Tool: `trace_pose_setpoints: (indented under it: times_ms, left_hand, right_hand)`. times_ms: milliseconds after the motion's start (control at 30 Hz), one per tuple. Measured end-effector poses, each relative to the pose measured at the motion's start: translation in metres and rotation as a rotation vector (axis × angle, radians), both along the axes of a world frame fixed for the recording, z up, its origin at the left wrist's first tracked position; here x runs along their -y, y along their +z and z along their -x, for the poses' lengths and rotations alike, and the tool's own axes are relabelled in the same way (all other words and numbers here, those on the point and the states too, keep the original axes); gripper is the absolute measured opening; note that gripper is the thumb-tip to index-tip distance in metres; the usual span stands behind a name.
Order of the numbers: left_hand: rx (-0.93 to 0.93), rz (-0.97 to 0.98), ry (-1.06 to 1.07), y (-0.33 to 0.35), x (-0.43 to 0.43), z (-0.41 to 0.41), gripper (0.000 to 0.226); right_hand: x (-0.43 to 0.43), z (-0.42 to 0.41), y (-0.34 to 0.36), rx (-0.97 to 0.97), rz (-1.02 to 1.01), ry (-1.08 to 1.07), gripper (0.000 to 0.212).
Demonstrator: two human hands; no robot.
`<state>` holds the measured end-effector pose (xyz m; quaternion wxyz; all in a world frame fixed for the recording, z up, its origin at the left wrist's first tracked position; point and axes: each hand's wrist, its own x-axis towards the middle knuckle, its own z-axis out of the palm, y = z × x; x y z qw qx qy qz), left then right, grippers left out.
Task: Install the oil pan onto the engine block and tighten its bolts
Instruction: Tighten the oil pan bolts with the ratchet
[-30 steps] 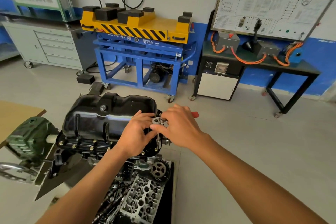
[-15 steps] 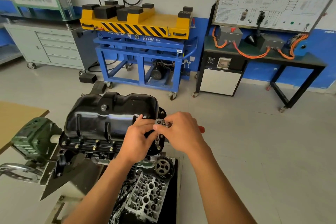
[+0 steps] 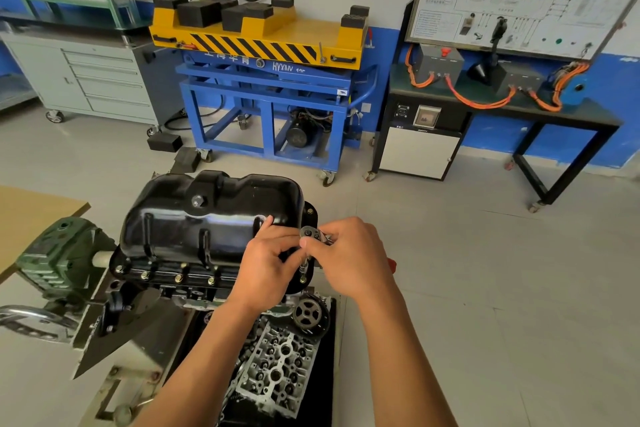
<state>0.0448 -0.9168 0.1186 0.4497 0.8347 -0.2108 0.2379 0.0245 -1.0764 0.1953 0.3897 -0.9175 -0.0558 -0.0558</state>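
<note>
In the head view both hands meet at the near right corner of the pan [image 3: 207, 218]. The right hand [image 3: 349, 256] is curled round a ratchet [image 3: 309, 232], thumb and fingertips on its round head; the red handle end [image 3: 392, 264] pokes out behind the knuckles. The left hand [image 3: 266, 267], touching the right, is clamped on the same tool, its fingers pinching the stem just below the head. That stem drops to the flange directly under both hands. The black pan sits upside down on the block [image 3: 166, 279], stretching left and away from the left hand, with brass-coloured bolts [image 3: 178, 277] along its near flange. Below the wrists are a sprocket [image 3: 309, 315] and a cylinder head [image 3: 277, 367]. Far beyond the hands stands a blue cart [image 3: 270, 94].
</note>
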Motion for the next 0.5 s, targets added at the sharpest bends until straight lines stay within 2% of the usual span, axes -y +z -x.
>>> trace_pose_setpoints:
  times_ms: [300,433,500]
  left_hand:
    - [-0.034,-0.078,0.024,-0.001,0.000,0.001,0.003]
    - [0.065,-0.228,0.026,0.005,-0.003,-0.005,0.021]
    - [0.079,-0.313,0.023,0.009,-0.005,-0.009,0.023]
  right_hand:
    - [-0.004,0.006,0.003,-0.068,0.021,-0.060,0.039]
    - [-0.017,0.008,0.000,-0.105,0.032,-0.176,0.052]
    - [-0.023,0.009,0.001,-0.131,0.085,-0.220,0.053]
